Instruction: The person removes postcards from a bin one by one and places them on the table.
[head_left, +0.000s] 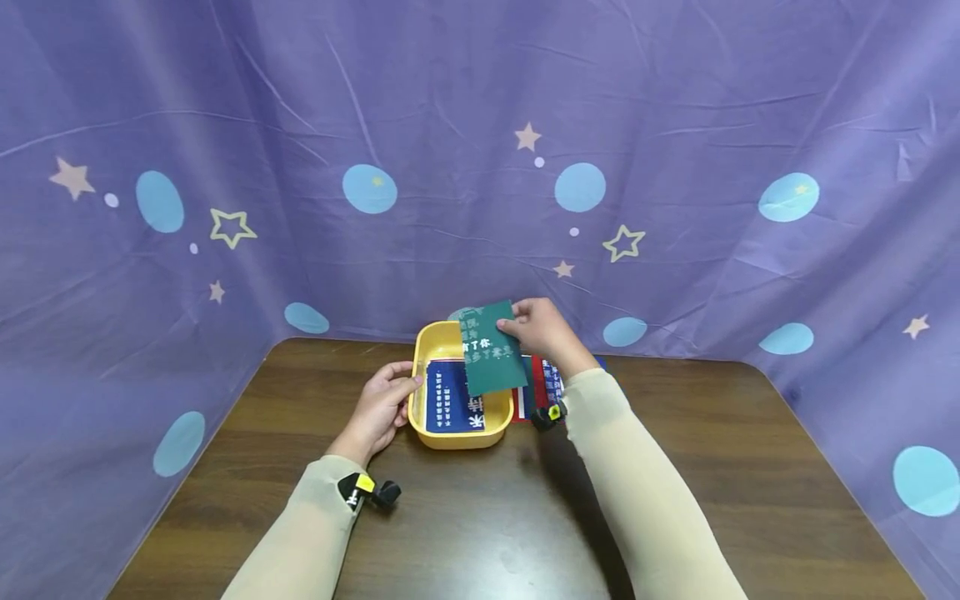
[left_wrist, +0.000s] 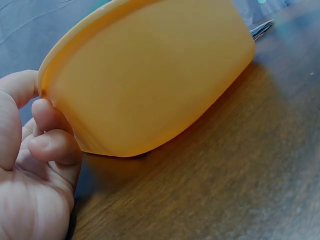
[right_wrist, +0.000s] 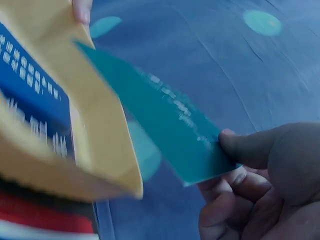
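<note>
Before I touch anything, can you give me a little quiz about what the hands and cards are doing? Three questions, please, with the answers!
1. Which hand pinches the green card?
2. What colour is the top card lying in the tub? a) pink b) blue c) orange
3. True or false: the left hand is away from the tub.

Key:
1. The right hand.
2. b) blue.
3. False: the left hand grips the tub's edge.
</note>
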